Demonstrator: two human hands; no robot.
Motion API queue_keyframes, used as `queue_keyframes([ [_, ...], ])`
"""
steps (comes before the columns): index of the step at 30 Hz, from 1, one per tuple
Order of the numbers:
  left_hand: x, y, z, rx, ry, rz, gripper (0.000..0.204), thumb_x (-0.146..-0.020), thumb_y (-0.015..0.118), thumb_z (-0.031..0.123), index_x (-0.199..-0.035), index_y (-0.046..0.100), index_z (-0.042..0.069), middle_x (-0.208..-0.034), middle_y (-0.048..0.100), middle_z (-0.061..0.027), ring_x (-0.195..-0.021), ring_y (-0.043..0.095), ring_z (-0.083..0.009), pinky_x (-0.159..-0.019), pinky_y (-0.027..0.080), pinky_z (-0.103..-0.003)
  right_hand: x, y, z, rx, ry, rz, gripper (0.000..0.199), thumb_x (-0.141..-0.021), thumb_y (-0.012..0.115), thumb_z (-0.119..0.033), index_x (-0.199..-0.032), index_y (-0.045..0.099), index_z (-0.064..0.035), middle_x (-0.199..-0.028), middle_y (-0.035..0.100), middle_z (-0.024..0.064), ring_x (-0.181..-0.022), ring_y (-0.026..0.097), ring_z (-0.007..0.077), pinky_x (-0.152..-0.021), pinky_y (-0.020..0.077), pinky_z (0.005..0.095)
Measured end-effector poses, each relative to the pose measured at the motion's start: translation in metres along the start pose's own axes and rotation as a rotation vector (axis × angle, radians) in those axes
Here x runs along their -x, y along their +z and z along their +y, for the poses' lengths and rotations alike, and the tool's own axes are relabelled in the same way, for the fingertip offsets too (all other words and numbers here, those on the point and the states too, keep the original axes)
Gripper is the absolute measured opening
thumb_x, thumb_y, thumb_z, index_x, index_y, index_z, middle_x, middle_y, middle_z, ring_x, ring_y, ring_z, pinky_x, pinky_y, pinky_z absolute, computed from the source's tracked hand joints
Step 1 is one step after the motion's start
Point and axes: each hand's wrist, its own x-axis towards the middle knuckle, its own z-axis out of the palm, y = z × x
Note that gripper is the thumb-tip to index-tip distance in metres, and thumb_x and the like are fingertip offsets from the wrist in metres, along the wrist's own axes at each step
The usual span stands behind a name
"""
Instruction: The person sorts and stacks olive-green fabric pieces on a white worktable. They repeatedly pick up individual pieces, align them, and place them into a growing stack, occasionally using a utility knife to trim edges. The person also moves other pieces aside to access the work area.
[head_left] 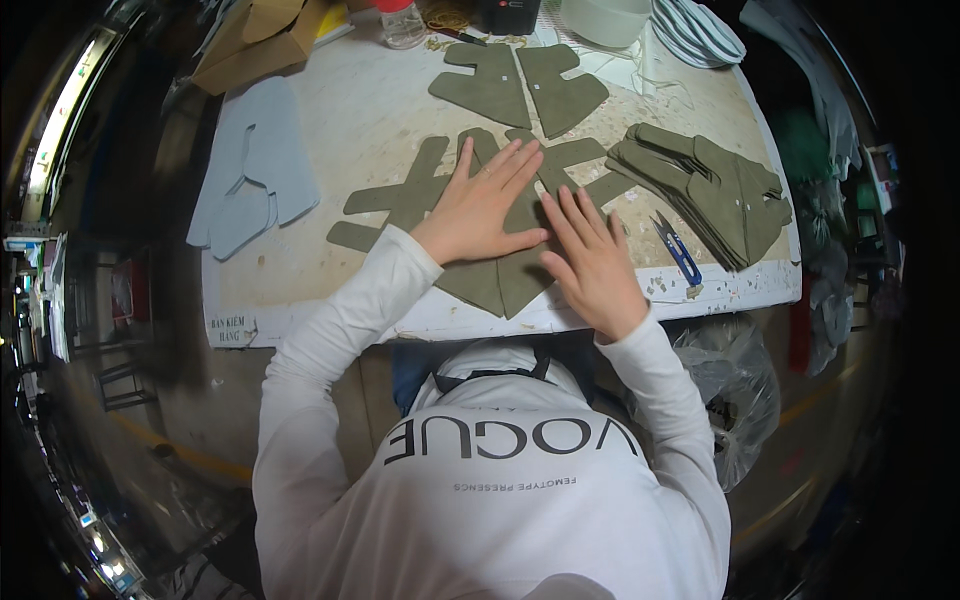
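Note:
An olive-green cut piece (502,283) with several strap-like arms lies spread near the table's front edge, a seam running down its middle. My left hand (485,205) rests on it with fingers apart, pointing up and to the right. On its right half lies my right hand (598,262), fingers stretched out and flat. Both hands cover the middle of the piece, and neither grips anything. To the right stands a stack of similar olive pieces (700,190). Blue-handled thread snips (679,252) lie between that stack and my right hand.
Two more olive pieces (525,85) lie beyond my hands. Light-blue pieces (255,180) are at the table's left. A cardboard box (262,45), a red-lidded jar (402,25), a white round container (607,20) and stacked pale-blue pieces (700,32) line the far edge.

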Motion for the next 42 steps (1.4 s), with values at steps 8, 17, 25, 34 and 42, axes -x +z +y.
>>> queue_keyframes([
  [8,0.046,-0.103,-0.059,0.385,-0.156,0.201,0.061,-0.086,0.072,0.028,-0.14,0.052,0.008,-0.143,0.054,-0.0141,-0.136,0.045,-0.032,-0.112,0.035,-0.041,0.0,-0.026,-0.014,-0.369,-0.09,0.116,0.04,-0.093,0.062,-0.017,-0.129,0.059,0.0005,-0.127,0.063,0.0187,-0.132,0.044,0.0458,-0.11,0.035,0.0476],
  [17,0.113,-0.027,0.035,-0.107,-0.443,0.032,0.075,-0.088,0.065,0.036,-0.154,0.034,0.018,-0.163,0.022,-0.0093,-0.149,0.019,-0.0361,-0.112,0.013,-0.07,0.002,0.012,-0.084,-0.064,-0.258,-0.174,0.062,-0.096,0.056,-0.036,-0.146,0.041,-0.0018,-0.15,0.041,0.0186,-0.144,0.03,0.0362,-0.114,0.0265,0.0545],
  [25,0.111,-0.021,0.039,-0.126,-0.464,-0.024,0.087,-0.08,0.07,0.046,-0.154,0.033,0.02,-0.163,0.02,-0.0072,-0.15,0.017,-0.0353,-0.109,0.011,-0.075,-0.013,0.02,-0.074,-0.148,-0.2,-0.071,0.07,-0.095,0.056,-0.04,-0.149,0.034,-0.0016,-0.152,0.04,0.0128,-0.144,0.031,0.0331,-0.114,0.0243,0.0565],
  [34,0.11,-0.019,0.037,-0.166,-0.469,-0.035,0.085,-0.082,0.067,0.051,-0.154,0.033,0.02,-0.163,0.02,-0.0068,-0.149,0.018,-0.035,-0.109,0.012,-0.075,0.004,0.037,-0.072,-0.161,-0.158,-0.073,0.074,-0.094,0.054,-0.047,-0.151,0.033,-0.0035,-0.157,0.033,0.0105,-0.145,0.029,0.0318,-0.116,0.0186,0.0589],
  [42,0.11,-0.019,0.037,-0.165,-0.447,-0.023,0.088,-0.082,0.067,0.053,-0.154,0.031,0.019,-0.164,0.019,-0.0068,-0.15,0.017,-0.0353,-0.109,0.01,-0.075,-0.01,0.027,-0.074,-0.099,-0.149,-0.042,0.076,-0.093,0.055,-0.05,-0.151,0.035,-0.0058,-0.156,0.036,0.0094,-0.146,0.029,0.0305,-0.116,0.0178,0.0587],
])
